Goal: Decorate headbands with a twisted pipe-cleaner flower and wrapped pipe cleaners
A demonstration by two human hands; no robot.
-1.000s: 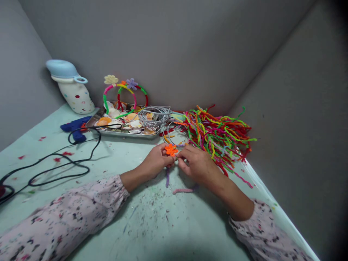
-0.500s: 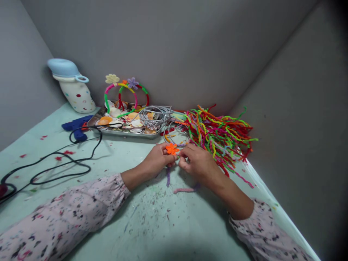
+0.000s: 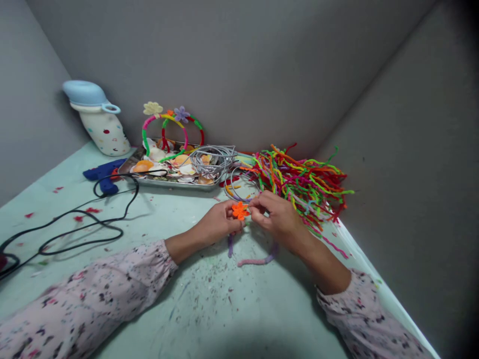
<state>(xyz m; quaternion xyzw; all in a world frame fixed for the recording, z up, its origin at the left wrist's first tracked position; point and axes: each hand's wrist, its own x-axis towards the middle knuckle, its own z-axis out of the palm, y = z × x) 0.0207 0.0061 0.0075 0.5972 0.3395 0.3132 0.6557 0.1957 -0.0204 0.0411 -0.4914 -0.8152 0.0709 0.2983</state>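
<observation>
An orange pipe-cleaner flower (image 3: 240,211) is pinched between the fingers and thumb of my left hand (image 3: 219,222), petals facing up. Close against the flower's right edge, the closed fingertips of my right hand (image 3: 275,215) pinch something too small to make out. Below the hands shows a curved fuzzy strip (image 3: 256,262), pink turning lilac; its upper part goes out of sight behind my right hand. A short lilac fuzzy piece (image 3: 230,246) shows under my left hand. Whether the two join is hidden.
Behind the hands lie wire rings (image 3: 239,187) and a heap of coloured pipe cleaners (image 3: 303,179). A metal tray (image 3: 175,186) holds shells, coiled grey wire (image 3: 213,158) and flower-topped hoops (image 3: 164,117). Leftward are a blue glue gun (image 3: 105,174), black cord (image 3: 80,239) and a bottle (image 3: 103,127).
My right hand has turned and lifted slightly, its fingertips now at the flower's right edge. The flower has shifted a little right and down. More of the pink and lilac strip shows.
</observation>
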